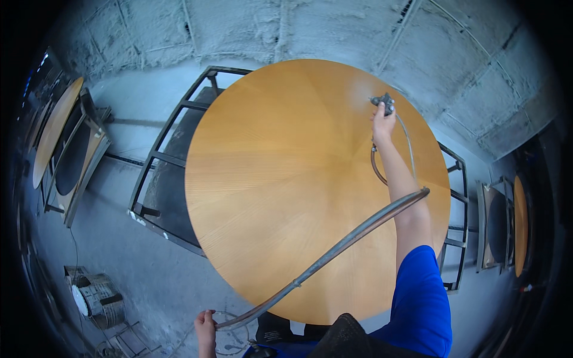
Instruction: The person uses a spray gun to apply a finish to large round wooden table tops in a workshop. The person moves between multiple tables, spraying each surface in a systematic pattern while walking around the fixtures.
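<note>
A large round wooden tabletop with an orange-brown finish lies flat on a dark metal frame in front of me. My right hand is stretched out over its far right part and grips a grey spray gun, with a faint mist beside the nozzle. A grey hose runs from the gun back across the tabletop to my left hand, which holds it low at the near edge. My right sleeve is blue.
Round wooden tops lean on racks at the far left and far right. A dirty paint can sits on the grey floor at lower left. A rough overspray-coated wall stands behind the frame.
</note>
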`<action>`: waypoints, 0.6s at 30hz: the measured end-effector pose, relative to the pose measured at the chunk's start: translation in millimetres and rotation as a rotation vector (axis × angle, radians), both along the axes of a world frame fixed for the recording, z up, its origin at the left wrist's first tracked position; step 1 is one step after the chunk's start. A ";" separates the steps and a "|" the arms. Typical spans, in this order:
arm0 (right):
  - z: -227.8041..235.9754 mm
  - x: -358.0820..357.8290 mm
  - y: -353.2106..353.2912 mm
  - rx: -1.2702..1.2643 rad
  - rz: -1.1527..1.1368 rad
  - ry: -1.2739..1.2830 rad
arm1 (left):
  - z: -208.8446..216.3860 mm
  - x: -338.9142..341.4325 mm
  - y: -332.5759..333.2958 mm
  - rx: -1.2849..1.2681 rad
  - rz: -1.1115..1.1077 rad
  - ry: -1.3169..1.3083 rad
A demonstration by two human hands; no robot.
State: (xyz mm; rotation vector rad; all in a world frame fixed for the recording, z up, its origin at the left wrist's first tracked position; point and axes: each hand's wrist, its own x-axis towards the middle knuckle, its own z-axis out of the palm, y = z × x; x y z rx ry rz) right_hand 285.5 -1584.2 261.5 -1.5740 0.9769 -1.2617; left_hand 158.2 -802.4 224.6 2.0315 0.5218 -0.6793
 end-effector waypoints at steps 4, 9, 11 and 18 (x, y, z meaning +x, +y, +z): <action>-3.2 101.2 57.6 -0.045 0.118 -0.017 | -12.5 11.5 46.1 0.007 0.108 -0.046; 13.2 191.1 123.9 -0.032 0.235 0.002 | -37.0 11.3 89.6 0.071 0.175 -0.076; 25.4 214.4 150.6 0.022 0.294 -0.013 | -46.3 9.1 102.4 0.059 0.215 -0.075; 47.8 243.2 195.7 0.140 0.458 0.005 | -70.1 1.2 132.9 0.022 0.227 -0.108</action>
